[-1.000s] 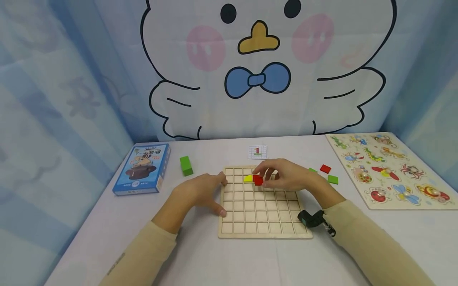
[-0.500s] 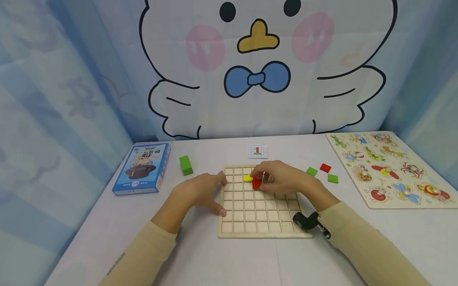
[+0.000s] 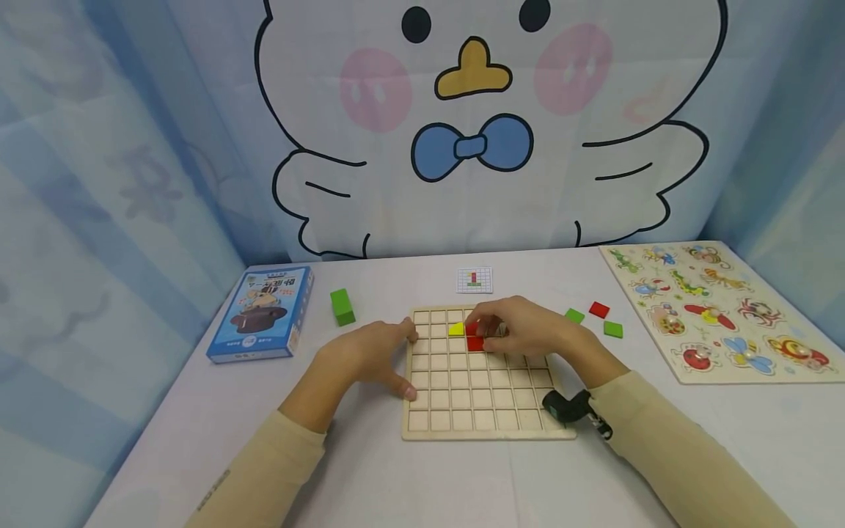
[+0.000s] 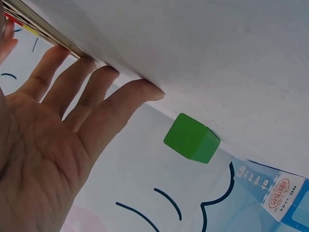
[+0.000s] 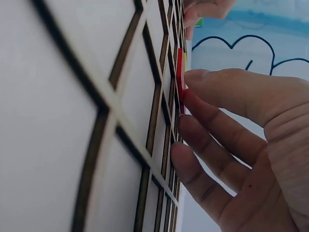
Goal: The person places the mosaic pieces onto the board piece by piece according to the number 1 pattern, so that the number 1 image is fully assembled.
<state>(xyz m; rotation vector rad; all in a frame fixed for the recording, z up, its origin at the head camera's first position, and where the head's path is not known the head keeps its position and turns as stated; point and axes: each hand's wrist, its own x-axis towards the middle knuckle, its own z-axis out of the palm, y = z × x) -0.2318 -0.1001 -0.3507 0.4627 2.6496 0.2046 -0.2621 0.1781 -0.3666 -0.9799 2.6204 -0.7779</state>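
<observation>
The wooden grid board (image 3: 460,400) lies flat on the white table. On its upper part sit a yellow piece (image 3: 456,329) and, beside it, two red tiles, the nearer red tile (image 3: 475,343) below the other red tile (image 3: 472,328). My right hand (image 3: 528,326) bends over these, thumb and index finger pinching at the red tiles' right side. In the right wrist view the thumb touches a red tile (image 5: 180,72) that stands slightly proud of the grid. Spread along the board's left edge, my left hand (image 3: 363,356) touches it with thumb and fingertips; its extended fingers show in the left wrist view.
Behind the board lies a small pattern card (image 3: 474,280). Left of it are a green block (image 3: 342,306) and a blue box (image 3: 260,313). To the right lie a loose red tile (image 3: 599,309), two green tiles (image 3: 613,329) and an animal puzzle board (image 3: 719,315).
The nearer red tile, tilted in my right fingers a second ago, now lies level in the grid. My right hand shifted slightly left, then back a little. My left hand stays put.
</observation>
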